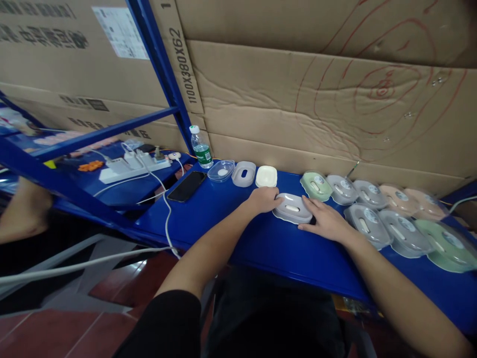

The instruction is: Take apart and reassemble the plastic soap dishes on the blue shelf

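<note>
Left hand [264, 200], curled, grips left end of grey case [293, 209]; right hand [326, 219] clasps other end, case resting on blue tabletop [261, 248]. Uneven push might skid it; slip toward cardboard [253, 99] could knock green case [316, 185] nearby.

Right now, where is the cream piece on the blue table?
In the head view, the cream piece lies slightly right of centre, just beyond the left hand and right of the grey slotted piece.
</note>
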A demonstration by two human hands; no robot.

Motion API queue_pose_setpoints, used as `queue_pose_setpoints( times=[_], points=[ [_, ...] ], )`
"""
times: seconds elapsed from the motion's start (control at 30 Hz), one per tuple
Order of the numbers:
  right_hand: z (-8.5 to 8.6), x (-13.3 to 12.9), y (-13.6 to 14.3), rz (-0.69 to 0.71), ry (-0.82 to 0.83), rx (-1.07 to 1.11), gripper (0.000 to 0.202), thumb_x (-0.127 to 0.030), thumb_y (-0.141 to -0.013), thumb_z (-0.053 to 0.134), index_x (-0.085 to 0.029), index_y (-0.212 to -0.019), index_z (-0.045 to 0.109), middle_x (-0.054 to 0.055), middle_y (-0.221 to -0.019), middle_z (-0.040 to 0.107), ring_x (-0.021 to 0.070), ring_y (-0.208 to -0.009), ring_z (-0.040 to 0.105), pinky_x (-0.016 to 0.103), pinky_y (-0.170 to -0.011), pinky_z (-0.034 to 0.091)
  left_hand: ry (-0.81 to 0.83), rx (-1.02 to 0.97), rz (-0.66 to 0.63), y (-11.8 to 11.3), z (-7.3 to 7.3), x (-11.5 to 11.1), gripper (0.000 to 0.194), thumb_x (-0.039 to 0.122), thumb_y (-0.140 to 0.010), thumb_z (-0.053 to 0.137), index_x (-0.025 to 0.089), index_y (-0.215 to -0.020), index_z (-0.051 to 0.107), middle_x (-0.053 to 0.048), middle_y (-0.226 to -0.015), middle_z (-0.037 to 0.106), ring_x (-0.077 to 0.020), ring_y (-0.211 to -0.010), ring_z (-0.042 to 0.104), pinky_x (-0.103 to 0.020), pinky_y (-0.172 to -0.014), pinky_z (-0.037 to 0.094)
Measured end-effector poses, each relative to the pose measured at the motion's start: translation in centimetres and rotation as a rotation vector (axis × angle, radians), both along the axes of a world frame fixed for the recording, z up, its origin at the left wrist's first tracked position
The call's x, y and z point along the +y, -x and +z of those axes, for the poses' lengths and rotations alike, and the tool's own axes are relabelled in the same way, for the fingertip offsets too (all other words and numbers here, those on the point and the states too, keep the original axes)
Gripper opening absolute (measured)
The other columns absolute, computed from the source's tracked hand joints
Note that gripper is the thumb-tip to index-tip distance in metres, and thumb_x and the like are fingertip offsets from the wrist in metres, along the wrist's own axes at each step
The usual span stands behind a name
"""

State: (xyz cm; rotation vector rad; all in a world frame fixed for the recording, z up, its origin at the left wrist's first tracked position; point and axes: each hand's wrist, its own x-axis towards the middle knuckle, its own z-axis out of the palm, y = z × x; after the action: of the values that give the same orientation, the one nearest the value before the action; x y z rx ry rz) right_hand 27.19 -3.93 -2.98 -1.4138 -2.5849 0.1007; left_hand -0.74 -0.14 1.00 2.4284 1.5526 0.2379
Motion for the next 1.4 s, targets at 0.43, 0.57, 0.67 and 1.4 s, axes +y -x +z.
queue_pose_setpoints(
  times=[0.43,0.57,0.67,1.4],
  points=[
    [0.4,0.0,0.1,-0.023,0.031,0.025,0.107,-0.083,-0.089,0.061,-0.021,-0.170,0.032,0.022,-0.166,0.049,0.0481,-0.146,0.055,0.063,-0.118,0.050,-0.360,-0.195,0.704,9.5,2.9,2.9,0.036,0.037,-0.103,0.056,0.023,-0.132,0.072,-0.015,-0.141,0.064,-0.0324,-0.123,0.068,-0.043,-0.103,0.055],
    [0.5,0.0,0.0,-0.010,0.033,0.028,0.107,-0.083,-0.090,0.060,-0.019,-0.170,0.032,0.023,-0.165,0.049,0.0484,-0.145,0.055,0.065,-0.117,0.050,-0.121,-0.097,0.847,13.0,2.7,3.8,0.036,0.028,-0.093,0.067,0.022,-0.128,0.074,-0.018,-0.146,0.062,-0.0380,-0.125,0.068,-0.048,-0.104,0.055],
    [0.5,0.0,0.0,-0.002,0.023,0.029,0.106,-0.083,-0.090,0.060,-0.018,-0.170,0.034,0.024,-0.165,0.048,0.0490,-0.145,0.055,0.066,-0.116,0.050,0.004,-0.067,0.858,13.7,2.0,4.5,0.029,0.023,-0.089,0.070,0.022,-0.117,0.077,-0.017,-0.140,0.069,-0.0381,-0.126,0.069,-0.048,-0.103,0.056],
    [1.4,-0.1,0.2,-0.020,-0.006,0.289,0.130,-0.077,-0.082,0.077,-0.025,-0.175,0.002,0.023,-0.168,0.045,0.0474,-0.149,0.051,0.069,-0.117,0.048,-0.345,-0.858,0.044,3.3,1.5,1.6,0.044,0.051,-0.106,0.051,0.021,-0.134,0.064,0.001,-0.072,0.069,-0.0174,-0.067,0.066,-0.030,-0.070,0.053]
  ],
)
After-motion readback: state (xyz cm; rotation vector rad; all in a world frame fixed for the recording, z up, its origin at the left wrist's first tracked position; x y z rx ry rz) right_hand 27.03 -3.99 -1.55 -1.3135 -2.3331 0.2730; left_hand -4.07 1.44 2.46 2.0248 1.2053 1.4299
